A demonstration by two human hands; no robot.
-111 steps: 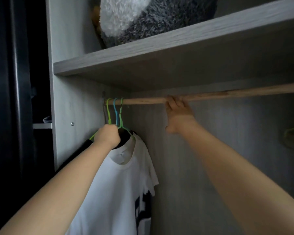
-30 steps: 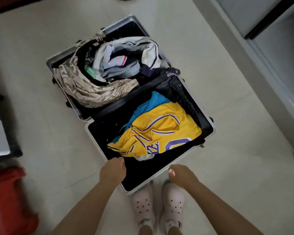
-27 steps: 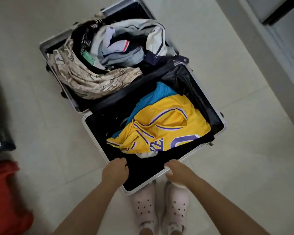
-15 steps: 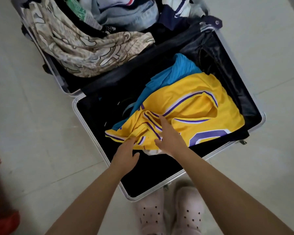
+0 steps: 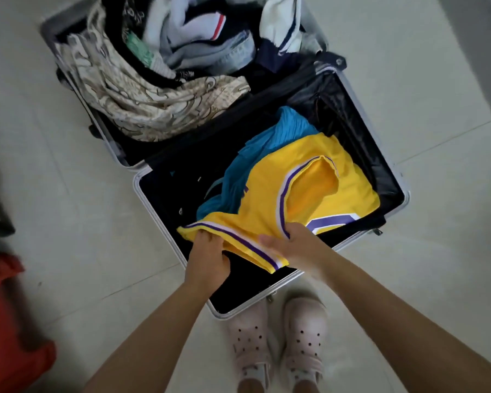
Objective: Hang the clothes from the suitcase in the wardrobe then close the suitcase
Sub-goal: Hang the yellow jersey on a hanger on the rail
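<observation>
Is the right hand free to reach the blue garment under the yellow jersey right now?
Probably not yet. The right hand grips the yellow jersey, as does the left hand, and the jersey covers much of the blue garment. Its far part lies bare, though, once the grip lets go.

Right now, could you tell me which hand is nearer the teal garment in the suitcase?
Left. The left hand sits just below the teal garment; the right hand lies farther right.

Yellow jersey (image 5: 318, 199), purple-white trim
</observation>
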